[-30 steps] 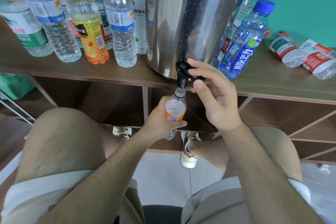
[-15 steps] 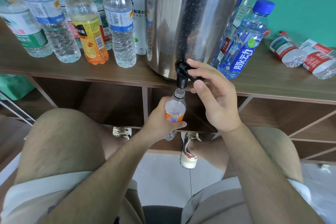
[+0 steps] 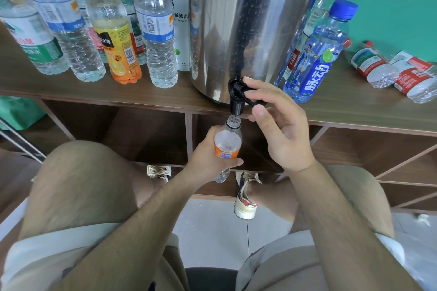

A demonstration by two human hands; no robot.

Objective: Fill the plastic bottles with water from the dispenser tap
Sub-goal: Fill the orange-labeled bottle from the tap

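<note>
A steel water dispenser (image 3: 238, 21) stands on the wooden shelf (image 3: 354, 111), its black tap (image 3: 236, 97) hanging over the front edge. Directly below the spout, my left hand (image 3: 208, 156) grips a small clear bottle with an orange label (image 3: 228, 142), its uncapped mouth right under the tap. My right hand (image 3: 276, 123) pinches the tap's black lever between fingertips and thumb. The bottle's lower half is hidden by my left hand.
Several capped bottles stand left of the dispenser, among them a yellow-capped orange one (image 3: 113, 30) and a white-capped one (image 3: 156, 30). A blue-capped bottle (image 3: 319, 54) and a red-capped one (image 3: 331, 2) stand to the right; two bottles (image 3: 397, 71) lie on their sides. My knees and shoes are below.
</note>
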